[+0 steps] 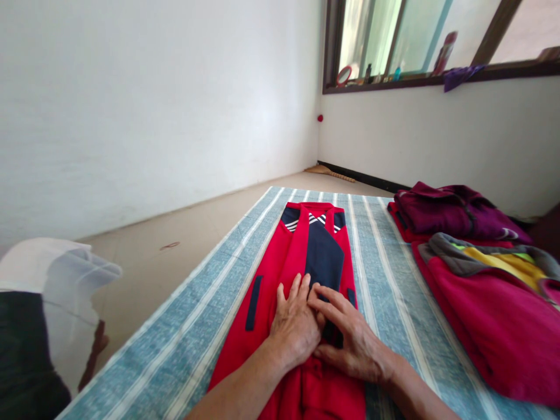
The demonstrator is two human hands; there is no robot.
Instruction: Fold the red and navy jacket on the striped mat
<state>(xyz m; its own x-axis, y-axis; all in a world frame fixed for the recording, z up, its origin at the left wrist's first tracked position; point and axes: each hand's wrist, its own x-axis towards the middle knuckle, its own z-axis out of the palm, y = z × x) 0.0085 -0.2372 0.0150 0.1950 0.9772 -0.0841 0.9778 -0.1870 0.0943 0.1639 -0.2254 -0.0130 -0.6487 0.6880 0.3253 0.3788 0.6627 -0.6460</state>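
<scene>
A red jacket (284, 256) with navy panels and white stripes lies lengthwise on the striped bed cover, its sleeves folded inward over the front. My left hand (296, 324) rests flat on the middle of it, fingers stretched toward the collar. Close against it, my right hand (350, 326) touches the jacket near the navy panel (326, 256). Its fingers are bent and its thumb stands apart from them; the fingertips meet the edge of my left hand. Below my hands the red fabric is bunched in folds.
The blue-striped cover (380, 262) spreads beneath. To the right lie a folded purple garment (455, 213) and a folded red garment with a grey and yellow collar (490, 315). White and dark cloth (65, 291) hangs at the left. Small items line the windowsill (394, 81).
</scene>
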